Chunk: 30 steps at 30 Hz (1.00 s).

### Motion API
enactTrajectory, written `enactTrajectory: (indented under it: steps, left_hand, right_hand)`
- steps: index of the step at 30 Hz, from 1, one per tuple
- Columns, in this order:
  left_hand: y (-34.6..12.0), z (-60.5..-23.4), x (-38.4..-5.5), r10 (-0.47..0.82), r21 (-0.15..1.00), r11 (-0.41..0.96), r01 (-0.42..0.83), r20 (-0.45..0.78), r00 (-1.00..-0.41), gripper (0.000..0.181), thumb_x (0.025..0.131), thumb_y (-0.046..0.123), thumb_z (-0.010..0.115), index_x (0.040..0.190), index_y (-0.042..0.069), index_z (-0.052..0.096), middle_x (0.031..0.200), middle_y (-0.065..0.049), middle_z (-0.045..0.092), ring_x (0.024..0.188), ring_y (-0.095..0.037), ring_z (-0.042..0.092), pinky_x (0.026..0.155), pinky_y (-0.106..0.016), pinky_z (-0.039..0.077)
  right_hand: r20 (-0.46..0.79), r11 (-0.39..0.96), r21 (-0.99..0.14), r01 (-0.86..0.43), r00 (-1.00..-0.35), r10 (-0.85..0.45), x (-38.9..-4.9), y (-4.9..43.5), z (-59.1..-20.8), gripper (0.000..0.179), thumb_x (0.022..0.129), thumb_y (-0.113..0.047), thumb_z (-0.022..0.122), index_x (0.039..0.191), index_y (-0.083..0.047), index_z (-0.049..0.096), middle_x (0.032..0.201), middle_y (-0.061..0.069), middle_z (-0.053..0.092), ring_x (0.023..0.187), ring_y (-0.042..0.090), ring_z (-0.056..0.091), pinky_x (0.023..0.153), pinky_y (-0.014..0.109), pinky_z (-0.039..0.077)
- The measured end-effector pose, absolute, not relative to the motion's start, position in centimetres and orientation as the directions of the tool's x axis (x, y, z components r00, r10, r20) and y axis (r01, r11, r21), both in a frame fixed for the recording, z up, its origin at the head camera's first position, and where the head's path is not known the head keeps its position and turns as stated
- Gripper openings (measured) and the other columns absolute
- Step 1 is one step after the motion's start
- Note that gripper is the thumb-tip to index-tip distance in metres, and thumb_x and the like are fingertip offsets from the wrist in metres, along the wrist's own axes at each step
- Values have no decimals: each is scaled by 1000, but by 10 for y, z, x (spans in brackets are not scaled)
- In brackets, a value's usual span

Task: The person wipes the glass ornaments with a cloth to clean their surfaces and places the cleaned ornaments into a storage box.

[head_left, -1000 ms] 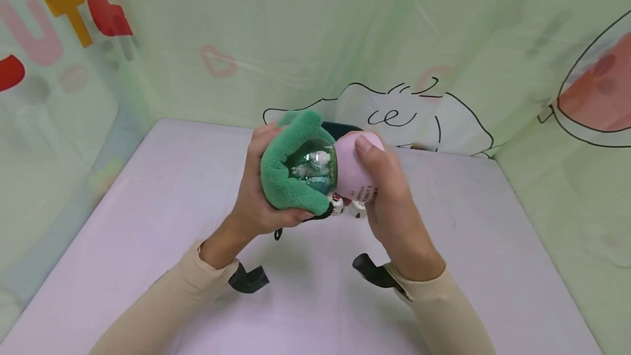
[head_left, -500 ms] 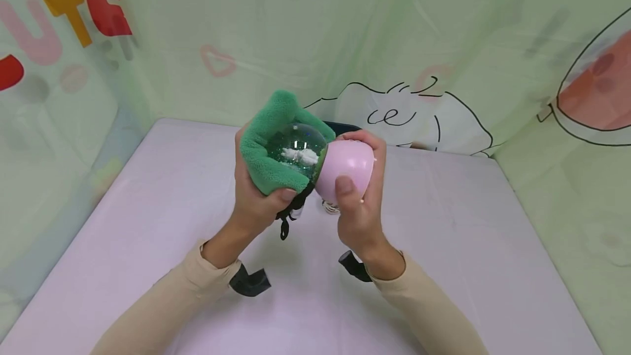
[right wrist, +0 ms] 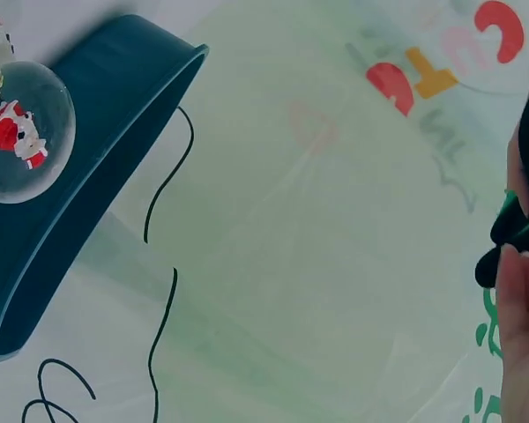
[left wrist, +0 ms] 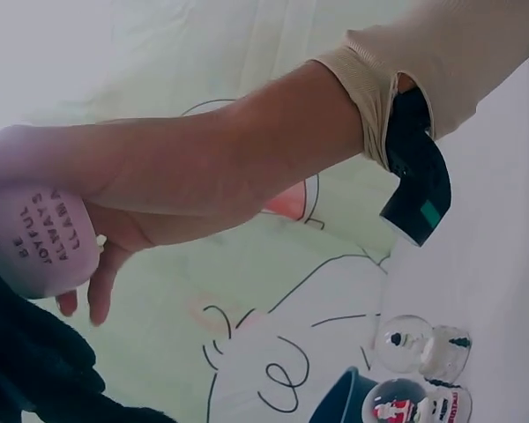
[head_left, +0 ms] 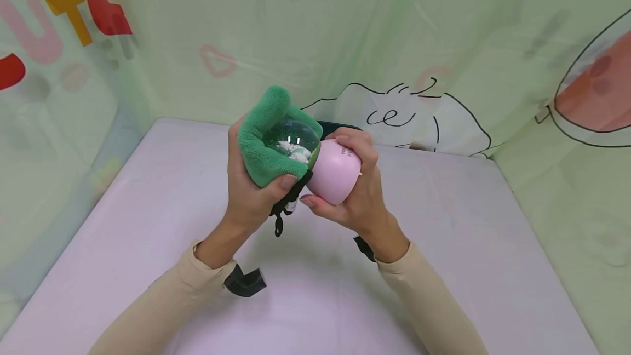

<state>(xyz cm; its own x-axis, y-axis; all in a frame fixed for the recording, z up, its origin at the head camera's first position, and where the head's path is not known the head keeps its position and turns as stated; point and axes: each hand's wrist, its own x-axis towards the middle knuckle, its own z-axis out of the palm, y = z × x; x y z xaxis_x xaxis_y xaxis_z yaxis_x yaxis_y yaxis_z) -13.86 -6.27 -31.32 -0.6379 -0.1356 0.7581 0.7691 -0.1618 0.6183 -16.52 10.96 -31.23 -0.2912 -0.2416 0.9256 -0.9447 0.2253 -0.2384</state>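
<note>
Above the table, my left hand (head_left: 246,190) grips a green plush cloth (head_left: 258,149) with a black edge and a small hanging loop. The cloth wraps partway round the clear dome (head_left: 296,138) of a snow globe, which has white figures and glitter inside. My right hand (head_left: 367,196) holds the globe's pink base (head_left: 335,171), thumb below and fingers over the top. Dark lettering on this base shows in the left wrist view, beside the dark-looking cloth (left wrist: 35,352). Most of my left fingers are hidden behind the cloth.
A dark teal basin (right wrist: 115,115) stands behind the hands at the back of the table (head_left: 305,311). In front of it sits a snow globe with a red-and-white figure (right wrist: 26,132); another clear globe (left wrist: 401,344) is beside it. Printed curtains enclose the table.
Both hands have shifted left with the globe and cloth. The globe has turned within the cloth, and my right thumb has gone from the top of the pink base to its underside.
</note>
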Motion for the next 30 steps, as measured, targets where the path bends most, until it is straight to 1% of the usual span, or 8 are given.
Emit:
enactTrajectory:
  steps: [4, 8, 11, 14, 15, 17, 22, 30]
  left_hand:
    - [-67, -313, -140, -141, 631, -178, 755, 743, -654, 96, 80, 57, 80, 144, 1, 36, 137, -8, 54, 122, -33, 53, 100, -39, 49]
    - [-72, -315, -144, -155, 646, -219, 731, 717, -680, 91, 80, 54, 82, 144, 6, 39, 135, -11, 55, 121, -34, 53, 99, -36, 49]
    - [-75, -317, -146, -144, 657, -233, 717, 706, -693, 90, 80, 54, 82, 145, 8, 39, 137, -13, 53, 122, -34, 53, 98, -35, 50]
    - [-76, -319, -147, -122, 660, -239, 712, 707, -697, 89, 81, 53, 81, 146, 9, 39, 140, -14, 52, 123, -35, 52, 98, -35, 50]
    - [-76, -319, -147, -113, 660, -239, 712, 709, -696, 89, 81, 53, 81, 146, 9, 39, 140, -13, 52, 122, -35, 52, 98, -35, 50]
    - [-77, -319, -147, -101, 658, -234, 716, 716, -691, 89, 81, 53, 81, 145, 9, 39, 141, -14, 52, 123, -35, 52, 98, -35, 49]
    - [-77, -319, -146, -82, 660, -196, 725, 726, -683, 91, 81, 54, 81, 144, 5, 38, 139, -12, 52, 122, -36, 52, 98, -37, 50]
    - [-74, -316, -143, -80, 648, -123, 752, 748, -658, 97, 80, 54, 82, 141, -5, 35, 133, -6, 54, 118, -34, 53, 99, -40, 46]
  right_hand:
    - [877, 191, -286, -939, -337, -343, -167, 112, -311, 83, 85, -57, 72, 129, 2, 33, 118, 25, 51, 112, 36, 50, 88, 37, 48]
    - [803, 222, -346, -912, -410, -432, -161, 116, -304, 83, 87, -51, 73, 135, 4, 34, 127, 22, 47, 116, 30, 50, 90, 34, 48]
    - [733, 298, -380, -876, -482, -480, -155, 121, -295, 83, 81, -44, 82, 137, 2, 41, 131, 17, 51, 114, 24, 56, 89, 32, 52]
    - [682, 399, -353, -846, -525, -510, -150, 126, -285, 82, 73, -40, 90, 133, -2, 51, 127, 9, 58, 108, 20, 61, 84, 33, 56]
    - [678, 431, -323, -843, -524, -515, -149, 127, -282, 80, 71, -38, 91, 132, -3, 53, 124, 9, 60, 106, 20, 62, 82, 34, 56]
    - [673, 487, -267, -832, -523, -524, -146, 127, -278, 78, 69, -40, 90, 129, -4, 56, 120, 8, 63, 100, 20, 64, 79, 36, 58]
    - [665, 544, -202, -814, -522, -533, -140, 126, -273, 73, 70, -39, 89, 126, -4, 57, 114, 10, 63, 92, 22, 64, 76, 39, 59]
    - [660, 578, -190, -793, -540, -523, -141, 118, -277, 65, 71, -33, 84, 123, -4, 59, 111, 11, 61, 93, 23, 62, 74, 40, 60]
